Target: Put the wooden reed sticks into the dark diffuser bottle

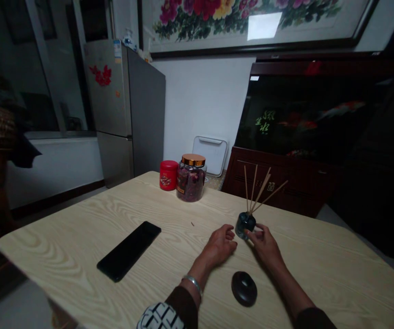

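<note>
Right-hand grip (267, 246) on the squat, dark blue-green glass bottle (244, 221), left-hand grip (219, 246) empty beside it

The right-hand grip is nearly closed at the bottle's right side: its thumb lies across the lower front of the glass, while the bent fingers are partly hidden, so how firmly they press cannot be told. The left-hand grip is half open, fingers loosely curled around nothing, just left of the bottle.

The bottle is thus between the two hands, with the right one nearer. Its long axis runs upward, leaning slightly right in this view; whether its base rests fully on the pale, wood-grained worktop (63, 237) is unclear. Thin, straight, light-brown wooden reeds (261, 189) fan out from its neck, well above both hands.

The glass looks smooth and glossy, darker at the shoulder and clearer towards the base. Nearer the wearer, between the forearms, lies a dark brown, polished round piece (244, 294) with a shaped centre. A flat, black, rectangular phone (130, 250) lies well to the left. Farther back, a glossy red cylindrical canister (168, 176) stands just beside a rounded clear jar (190, 185) with a shiny copper-coloured lid and dark reddish, crinkled contents.
</note>
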`<state>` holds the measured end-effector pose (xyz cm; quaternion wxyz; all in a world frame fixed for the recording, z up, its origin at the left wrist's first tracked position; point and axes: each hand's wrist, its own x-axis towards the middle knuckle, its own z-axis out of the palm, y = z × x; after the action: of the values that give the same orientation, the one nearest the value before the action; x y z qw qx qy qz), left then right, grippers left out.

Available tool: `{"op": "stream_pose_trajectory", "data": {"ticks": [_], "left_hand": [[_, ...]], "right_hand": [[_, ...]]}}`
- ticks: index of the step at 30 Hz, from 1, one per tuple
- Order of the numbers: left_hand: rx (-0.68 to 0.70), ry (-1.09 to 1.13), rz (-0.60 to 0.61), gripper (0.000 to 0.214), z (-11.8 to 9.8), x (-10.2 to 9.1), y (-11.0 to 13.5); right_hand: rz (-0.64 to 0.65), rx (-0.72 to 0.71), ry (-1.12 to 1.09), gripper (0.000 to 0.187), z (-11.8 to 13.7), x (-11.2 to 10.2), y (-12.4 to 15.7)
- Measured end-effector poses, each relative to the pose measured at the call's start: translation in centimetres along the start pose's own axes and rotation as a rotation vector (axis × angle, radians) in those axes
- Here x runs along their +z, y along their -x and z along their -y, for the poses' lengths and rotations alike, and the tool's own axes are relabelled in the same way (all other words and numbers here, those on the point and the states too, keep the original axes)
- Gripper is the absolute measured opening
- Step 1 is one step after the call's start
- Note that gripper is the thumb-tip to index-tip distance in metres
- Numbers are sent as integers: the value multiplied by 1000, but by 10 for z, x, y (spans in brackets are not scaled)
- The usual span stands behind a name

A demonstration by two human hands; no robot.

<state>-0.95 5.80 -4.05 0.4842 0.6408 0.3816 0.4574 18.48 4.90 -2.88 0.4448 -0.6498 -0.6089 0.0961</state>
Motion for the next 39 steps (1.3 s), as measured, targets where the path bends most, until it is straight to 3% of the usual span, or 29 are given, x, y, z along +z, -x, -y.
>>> {"op": "stream_pose_trajectory", "data": {"ticks": [2, 6, 11, 14, 17, 22, 26, 30, 39], "left_hand": [[0, 24, 10, 46, 0, 2, 1], [-38, 57, -18, 30, -10, 6, 10], [-49, 49, 37, 38, -45, 9, 28], [-64, 166, 129, 50, -84, 6, 39], [16, 439, 236, 65, -140, -2, 50], [296, 848, 407, 75, -238, -19, 69], [480, 1033, 487, 75, -283, -25, 71], [539, 1177, 467, 71, -281, -17, 62], [365, 1273, 336, 70, -194, 15, 53]], "right_hand": [[4, 44, -64, 46, 1, -7, 20], [167, 116, -299, 29, 11, -24, 52], [252, 139, -425, 23, 38, -56, 55], [319, 155, -580, 37, 75, -91, 50], [359, 106, -897, 59, 125, -133, 49], [397, -175, -1308, 73, 203, -194, 48], [415, -377, -1447, 75, 238, -218, 43], [377, -447, -1507, 77, 245, -211, 40], [447, -362, -1740, 82, 189, -150, 51]]}}
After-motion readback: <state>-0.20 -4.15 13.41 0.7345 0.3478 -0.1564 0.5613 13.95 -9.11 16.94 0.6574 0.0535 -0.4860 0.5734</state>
